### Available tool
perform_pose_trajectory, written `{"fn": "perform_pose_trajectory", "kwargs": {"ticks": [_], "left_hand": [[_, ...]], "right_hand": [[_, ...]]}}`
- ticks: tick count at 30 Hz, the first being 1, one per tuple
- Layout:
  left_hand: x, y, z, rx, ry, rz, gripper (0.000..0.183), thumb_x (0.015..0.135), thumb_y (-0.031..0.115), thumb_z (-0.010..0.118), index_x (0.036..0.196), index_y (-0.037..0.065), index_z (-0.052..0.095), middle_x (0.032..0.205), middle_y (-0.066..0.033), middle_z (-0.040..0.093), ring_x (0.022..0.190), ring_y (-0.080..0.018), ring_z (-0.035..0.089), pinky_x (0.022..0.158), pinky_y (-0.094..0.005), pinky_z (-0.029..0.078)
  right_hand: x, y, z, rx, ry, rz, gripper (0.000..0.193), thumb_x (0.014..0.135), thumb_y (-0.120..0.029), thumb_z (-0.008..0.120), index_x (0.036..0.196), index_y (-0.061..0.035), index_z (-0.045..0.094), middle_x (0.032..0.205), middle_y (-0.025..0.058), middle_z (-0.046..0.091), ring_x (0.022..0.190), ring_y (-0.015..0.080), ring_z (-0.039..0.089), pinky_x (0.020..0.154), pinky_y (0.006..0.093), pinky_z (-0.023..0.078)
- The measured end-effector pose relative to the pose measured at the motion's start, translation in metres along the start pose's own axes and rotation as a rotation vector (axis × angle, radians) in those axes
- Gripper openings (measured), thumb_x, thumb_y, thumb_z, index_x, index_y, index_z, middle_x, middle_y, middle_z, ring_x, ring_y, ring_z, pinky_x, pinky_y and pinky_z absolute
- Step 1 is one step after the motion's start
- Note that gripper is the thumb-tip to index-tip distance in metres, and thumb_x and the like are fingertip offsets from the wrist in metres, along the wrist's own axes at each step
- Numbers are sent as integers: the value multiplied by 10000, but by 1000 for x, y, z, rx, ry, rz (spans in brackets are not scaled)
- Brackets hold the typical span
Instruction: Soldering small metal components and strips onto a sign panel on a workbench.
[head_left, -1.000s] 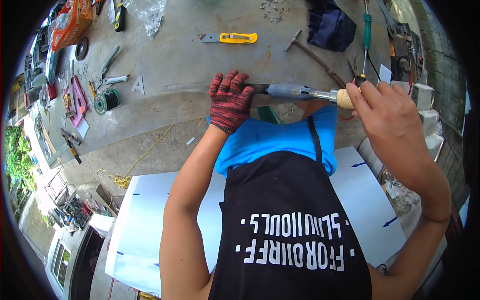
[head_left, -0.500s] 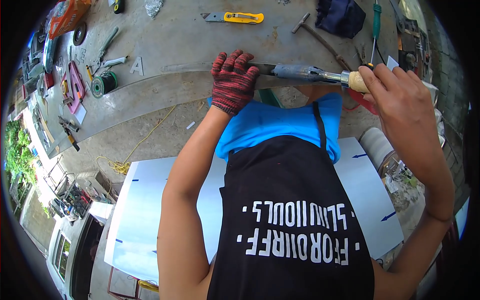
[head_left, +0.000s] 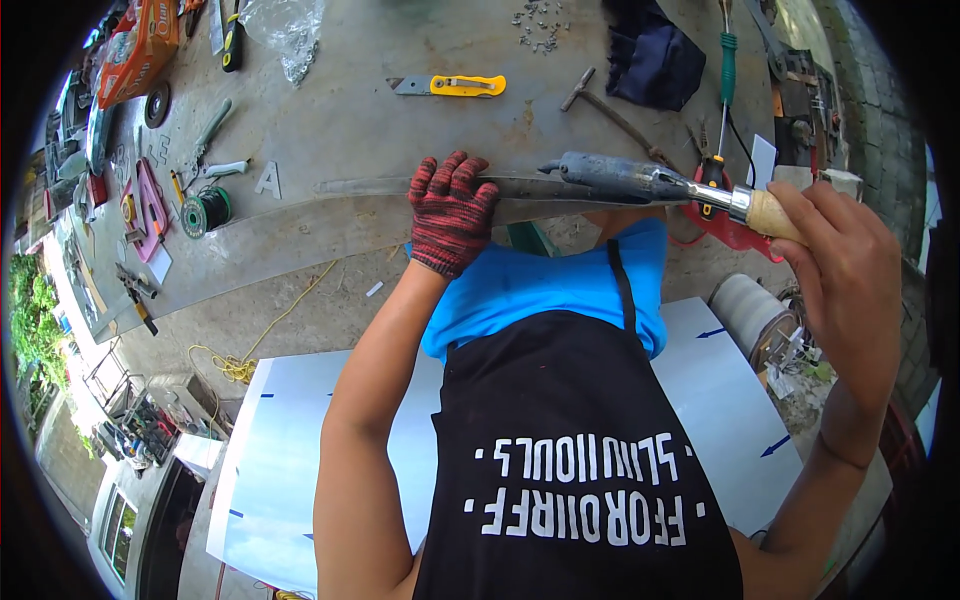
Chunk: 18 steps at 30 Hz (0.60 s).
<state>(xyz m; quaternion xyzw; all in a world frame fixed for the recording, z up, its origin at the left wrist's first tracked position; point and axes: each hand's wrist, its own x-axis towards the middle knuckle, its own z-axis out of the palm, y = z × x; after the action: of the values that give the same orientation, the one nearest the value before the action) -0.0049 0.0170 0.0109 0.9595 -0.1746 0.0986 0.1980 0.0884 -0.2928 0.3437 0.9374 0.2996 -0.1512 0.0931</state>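
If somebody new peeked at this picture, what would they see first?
Probably the left hand in its red and black knitted glove, pressing flat on a long metal strip at the edge of the grey workbench. Next, the bare right hand at the right, gripping the wooden handle of a long metal tool laid along that strip. Farther back lies a bright yellow utility knife.

Left hand [head_left: 450, 212] flat, right hand [head_left: 845, 272] clenched
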Motion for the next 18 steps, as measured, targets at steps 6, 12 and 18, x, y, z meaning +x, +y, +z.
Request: {"fn": "perform_pose_trajectory", "kwargs": {"ticks": [6, 12, 18], "left_hand": [[3, 5, 2, -21, -5, 9, 177, 791, 190, 733, 962, 206, 691, 1319, -41, 687, 1362, -313, 576, 1194, -590, 334], [-2, 1, 1, 21, -10, 2, 186, 788, 184, 741, 961, 210, 678, 1326, -40, 685, 1362, -315, 578, 1195, -590, 333], [3, 3, 1, 24, -10, 12, 187, 800, 174, 736, 965, 208, 655, 1322, -36, 685, 1350, -322, 585, 1194, -593, 336]], "right_hand": [[-33, 26, 0, 311, 2, 253, 381, 953, -154, 766, 1292, 11, 708, 990, 160, 673, 814, 278, 678, 703, 396, 516], [-60, 49, 35, 507, 206, 485, 422, 1025, -207, 742, 1380, 15, 691, 1101, 157, 731, 957, 192, 699, 834, 323, 563], [-96, 96, 91, 534, 486, 880, 477, 1070, -284, 718, 1464, -23, 656, 1207, 136, 766, 1008, 156, 702, 886, 290, 563]]}}
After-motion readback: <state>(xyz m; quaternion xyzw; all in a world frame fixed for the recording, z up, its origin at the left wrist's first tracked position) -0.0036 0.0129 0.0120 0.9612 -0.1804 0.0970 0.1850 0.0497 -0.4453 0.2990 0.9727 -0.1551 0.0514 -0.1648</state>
